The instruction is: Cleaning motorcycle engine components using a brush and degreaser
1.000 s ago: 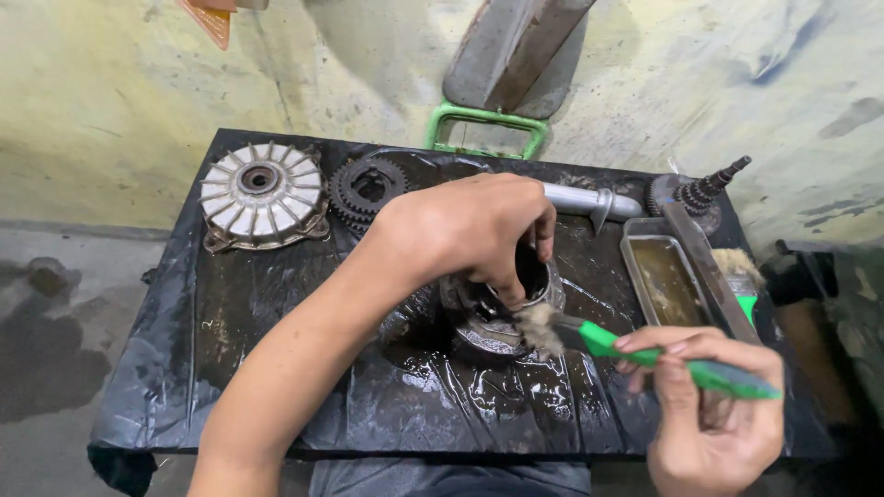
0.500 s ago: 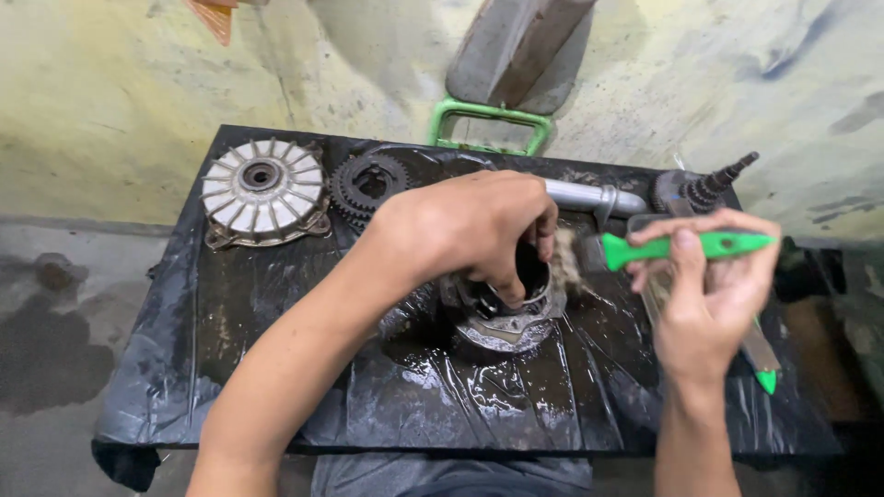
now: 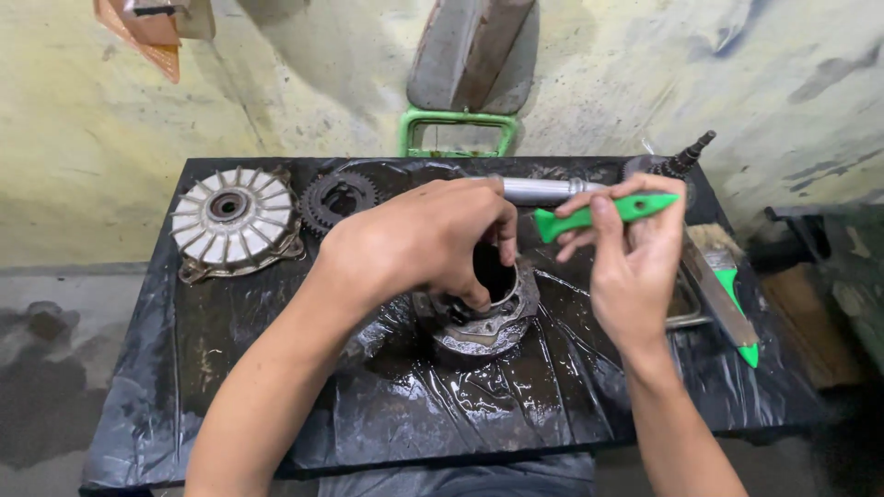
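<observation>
My left hand (image 3: 428, 239) grips a round, oily metal engine part (image 3: 483, 313) with an open bore, holding it down on the black plastic sheet (image 3: 387, 405) that covers the table. My right hand (image 3: 631, 267) hovers just right of that part, fingers closed on a green-handled brush (image 3: 603, 213). The brush handle lies sideways and its head points toward the bore, hidden behind my left fingers.
A finned silver disc (image 3: 235, 221) and a dark sprocket (image 3: 339, 201) lie at the back left. A metal shaft (image 3: 543, 190) and a threaded part (image 3: 686, 158) sit at the back. A second green-handled brush (image 3: 732, 294) rests on a metal tray (image 3: 686, 308) at the right.
My right hand has lifted the green brush from the front right and swung it left to the part's bore. My left hand has stayed on the part.
</observation>
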